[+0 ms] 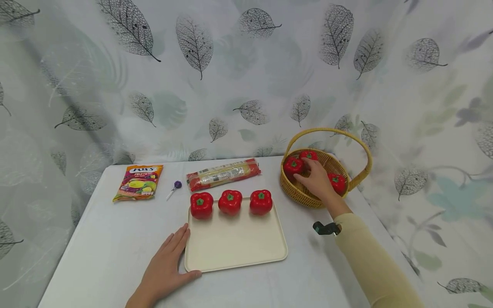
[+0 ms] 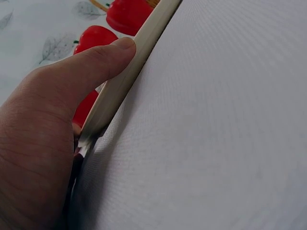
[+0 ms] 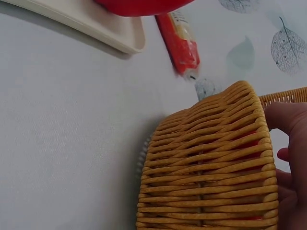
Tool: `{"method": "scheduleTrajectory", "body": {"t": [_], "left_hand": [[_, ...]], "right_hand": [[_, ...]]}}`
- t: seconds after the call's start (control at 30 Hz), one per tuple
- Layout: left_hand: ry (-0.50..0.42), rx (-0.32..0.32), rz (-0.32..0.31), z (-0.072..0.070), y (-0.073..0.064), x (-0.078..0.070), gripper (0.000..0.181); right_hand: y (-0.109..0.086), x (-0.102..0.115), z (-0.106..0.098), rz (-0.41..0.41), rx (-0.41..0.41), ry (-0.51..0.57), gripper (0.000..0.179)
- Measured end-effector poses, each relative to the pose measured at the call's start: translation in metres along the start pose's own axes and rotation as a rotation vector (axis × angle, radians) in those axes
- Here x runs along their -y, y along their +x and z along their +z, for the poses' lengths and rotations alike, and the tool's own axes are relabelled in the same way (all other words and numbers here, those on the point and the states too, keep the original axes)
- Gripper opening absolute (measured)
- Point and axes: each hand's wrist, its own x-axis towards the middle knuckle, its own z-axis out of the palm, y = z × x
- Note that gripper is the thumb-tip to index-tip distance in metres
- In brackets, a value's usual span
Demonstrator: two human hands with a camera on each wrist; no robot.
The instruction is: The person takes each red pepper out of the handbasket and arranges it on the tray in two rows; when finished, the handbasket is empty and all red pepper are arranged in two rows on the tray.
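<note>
Seemingly picks a pepper (image 1: pixel 292 165) from basket (image 1: pixel 302 197) with half-curled right hand (image 1: pixel 318 181) of uncertain hold, resting spread left hand (image 1: pixel 164 266) against tray (image 1: pixel 236 244), next likely needing a secure lift.

Left grip (image 1: pixel 165 264), thumb (image 1: pixel 190 277) splayed

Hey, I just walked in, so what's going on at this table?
A person has their right hand in a wicker basket, fingers by a red pepper; I can't tell whether it's gripped. Two more peppers are in there. The left hand rests against a cream tray's near-left corner. Three red peppers sit in a row along the tray's far side.
</note>
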Motion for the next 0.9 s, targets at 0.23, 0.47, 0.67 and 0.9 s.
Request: {"method": "scheduleTrajectory", "body": {"t": [0.23, 0.47, 0.67, 0.9], "left_hand": [[-0.001, 0.002, -0.003, 0.0, 0.0, 0.0, 0.127], [-0.001, 0.0, -0.002, 0.0, 0.0, 0.0, 0.127], [-0.005, -0.003, -0.002, -0.001, 0.0, 0.0, 0.127], [-0.015, 0.001, -0.003, -0.001, -0.001, 0.0, 0.127]], "right_hand": [[0.003, 0.0, 0.003, 0.001, 0.006, -0.024, 0.073], [0.006, -0.002, 0.006, 0.026, 0.009, -0.063, 0.074], [0.007, -0.002, 0.009, 0.036, 0.009, -0.088, 0.075], [0.006, 0.001, 0.012, 0.042, 0.034, -0.104, 0.079]]}}
